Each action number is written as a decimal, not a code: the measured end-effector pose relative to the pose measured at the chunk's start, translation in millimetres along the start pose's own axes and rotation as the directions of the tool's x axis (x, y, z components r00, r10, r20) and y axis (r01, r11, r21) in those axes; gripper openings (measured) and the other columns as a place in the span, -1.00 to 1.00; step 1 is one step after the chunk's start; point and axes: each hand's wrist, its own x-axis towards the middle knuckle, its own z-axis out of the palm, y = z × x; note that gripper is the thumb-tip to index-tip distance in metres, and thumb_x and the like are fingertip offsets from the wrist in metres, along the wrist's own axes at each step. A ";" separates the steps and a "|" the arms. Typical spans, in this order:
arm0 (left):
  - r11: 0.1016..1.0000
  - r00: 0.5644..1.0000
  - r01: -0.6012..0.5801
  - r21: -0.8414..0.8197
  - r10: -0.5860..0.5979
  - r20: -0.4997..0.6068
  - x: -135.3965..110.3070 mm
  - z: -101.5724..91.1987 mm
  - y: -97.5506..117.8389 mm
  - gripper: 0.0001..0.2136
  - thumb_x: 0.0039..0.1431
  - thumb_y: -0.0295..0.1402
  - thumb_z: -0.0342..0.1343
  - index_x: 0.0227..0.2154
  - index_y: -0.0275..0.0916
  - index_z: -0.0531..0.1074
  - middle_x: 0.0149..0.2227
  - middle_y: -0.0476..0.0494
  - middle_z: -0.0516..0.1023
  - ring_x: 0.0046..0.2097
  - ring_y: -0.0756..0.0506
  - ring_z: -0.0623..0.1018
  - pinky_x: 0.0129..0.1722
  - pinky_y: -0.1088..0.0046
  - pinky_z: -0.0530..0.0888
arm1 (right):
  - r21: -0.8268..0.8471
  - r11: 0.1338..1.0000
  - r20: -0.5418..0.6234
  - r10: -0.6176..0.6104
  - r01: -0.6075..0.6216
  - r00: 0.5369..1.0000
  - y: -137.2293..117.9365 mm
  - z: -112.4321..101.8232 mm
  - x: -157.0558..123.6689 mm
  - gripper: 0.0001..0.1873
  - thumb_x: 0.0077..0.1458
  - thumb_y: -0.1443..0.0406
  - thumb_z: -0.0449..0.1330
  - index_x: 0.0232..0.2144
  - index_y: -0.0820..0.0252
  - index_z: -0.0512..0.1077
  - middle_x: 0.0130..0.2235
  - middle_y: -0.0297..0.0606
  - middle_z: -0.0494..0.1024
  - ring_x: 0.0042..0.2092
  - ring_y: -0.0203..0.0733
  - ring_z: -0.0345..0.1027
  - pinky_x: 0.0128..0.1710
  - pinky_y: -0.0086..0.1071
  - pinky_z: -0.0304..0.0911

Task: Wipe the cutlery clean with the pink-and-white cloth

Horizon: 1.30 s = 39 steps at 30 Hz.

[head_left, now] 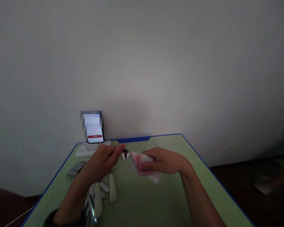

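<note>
My left hand (103, 162) is closed on a metal spoon (126, 154), whose shiny bowl sticks out toward the right. My right hand (159, 162) grips a crumpled pink and white cloth (138, 164) and presses it against the spoon's bowl. Both hands hover above the middle of a green table (142, 201) with a blue edge. Under my left forearm lies a heap of cutlery with white handles (101, 194).
A phone (94, 130) with a lit screen leans against the wall at the table's back edge, on a white flat box (87, 150). A metal utensil (74, 169) lies at the left. A white cable (16, 219) hangs at the lower left. Dark floor lies right of the table.
</note>
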 end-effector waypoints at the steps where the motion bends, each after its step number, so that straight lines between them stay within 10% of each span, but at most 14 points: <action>1: 1.000 1.000 0.008 -0.020 -0.008 0.024 -0.5 0.6 3.0 -0.52 0.22 -0.10 -0.25 -0.76 -0.23 0.03 -0.73 0.10 0.02 -0.65 0.08 0.11 -0.62 0.55 0.07 | -0.008 1.000 0.009 -0.002 0.002 1.000 -1.5 1.2 0.9 -0.66 0.11 0.10 0.04 -0.44 0.27 0.38 -0.52 -0.38 0.36 -0.51 -0.37 0.14 -0.56 -0.51 -0.04; 9: 0.995 0.963 -0.089 0.041 0.075 0.258 -2.8 10.3 26.5 -0.57 0.24 -0.19 -0.28 -0.66 -0.24 0.23 -0.66 0.04 0.21 -0.57 0.04 0.23 -0.52 0.52 0.14 | -0.068 0.996 -0.006 -0.063 0.062 0.998 -8.0 14.5 11.0 -0.69 0.14 0.16 0.00 -0.39 0.27 0.42 -0.51 -0.36 0.41 -0.50 -0.36 0.16 -0.52 -0.50 -0.02; 23: 0.999 0.998 0.050 0.000 -0.050 0.047 -5.6 -13.5 -1.2 -0.52 0.19 -0.04 -0.27 -0.72 -0.23 0.12 -0.69 0.08 0.07 -0.61 0.07 0.15 -0.58 0.54 0.09 | 0.020 1.000 -0.022 -0.012 0.012 1.000 -3.8 -6.1 -8.9 -0.66 0.13 0.06 0.02 -0.39 0.25 0.33 -0.48 -0.38 0.31 -0.46 -0.37 0.12 -0.51 -0.51 -0.03; 39: 0.985 0.993 0.053 0.167 -0.070 0.094 0.7 14.2 25.8 -0.60 0.21 -0.22 -0.29 -0.67 -0.22 0.22 -0.66 0.00 0.27 -0.57 0.00 0.27 -0.48 0.46 0.10 | -0.318 0.929 -0.202 0.129 -0.189 0.971 -27.3 24.2 10.6 -0.71 0.12 0.13 0.04 -0.31 0.24 0.40 -0.34 -0.18 0.52 -0.36 -0.21 0.30 -0.41 -0.40 -0.01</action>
